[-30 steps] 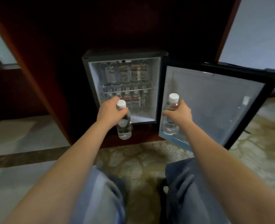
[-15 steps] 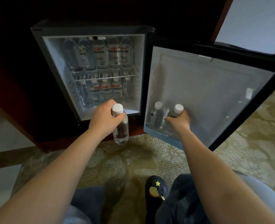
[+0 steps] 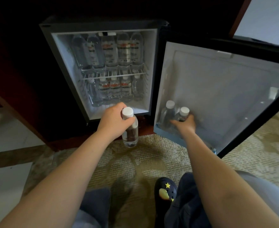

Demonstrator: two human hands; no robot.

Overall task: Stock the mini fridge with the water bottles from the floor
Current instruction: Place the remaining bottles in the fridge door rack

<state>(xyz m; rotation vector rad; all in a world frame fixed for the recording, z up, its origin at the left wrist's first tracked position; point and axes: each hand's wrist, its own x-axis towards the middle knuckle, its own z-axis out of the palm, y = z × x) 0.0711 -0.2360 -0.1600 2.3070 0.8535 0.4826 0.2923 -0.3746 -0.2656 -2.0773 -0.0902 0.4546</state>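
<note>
Carpet (image 3: 151, 162), stocked mini fridge (image 3: 99, 25), left grip (image 3: 114, 120) round raised bottle (image 3: 131, 134), right grip (image 3: 187, 124) clasping door-shelf bottle (image 3: 183, 113)

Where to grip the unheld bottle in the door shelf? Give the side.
Probably grip the unheld bottle under its cap, from above: it stands upright, the door shelf walls its base, and the right hand holding the second bottle crowds one side.

Wire shelf (image 3: 114, 74), far: row of upright bottles (image 3: 110, 51). Fridge floor (image 3: 140, 108) below: second row (image 3: 115, 89). Door rack (image 3: 168, 134), right: two bottles (image 3: 168, 112). Carpet (image 3: 143, 162), near: dark shoe (image 3: 165, 190).
</note>
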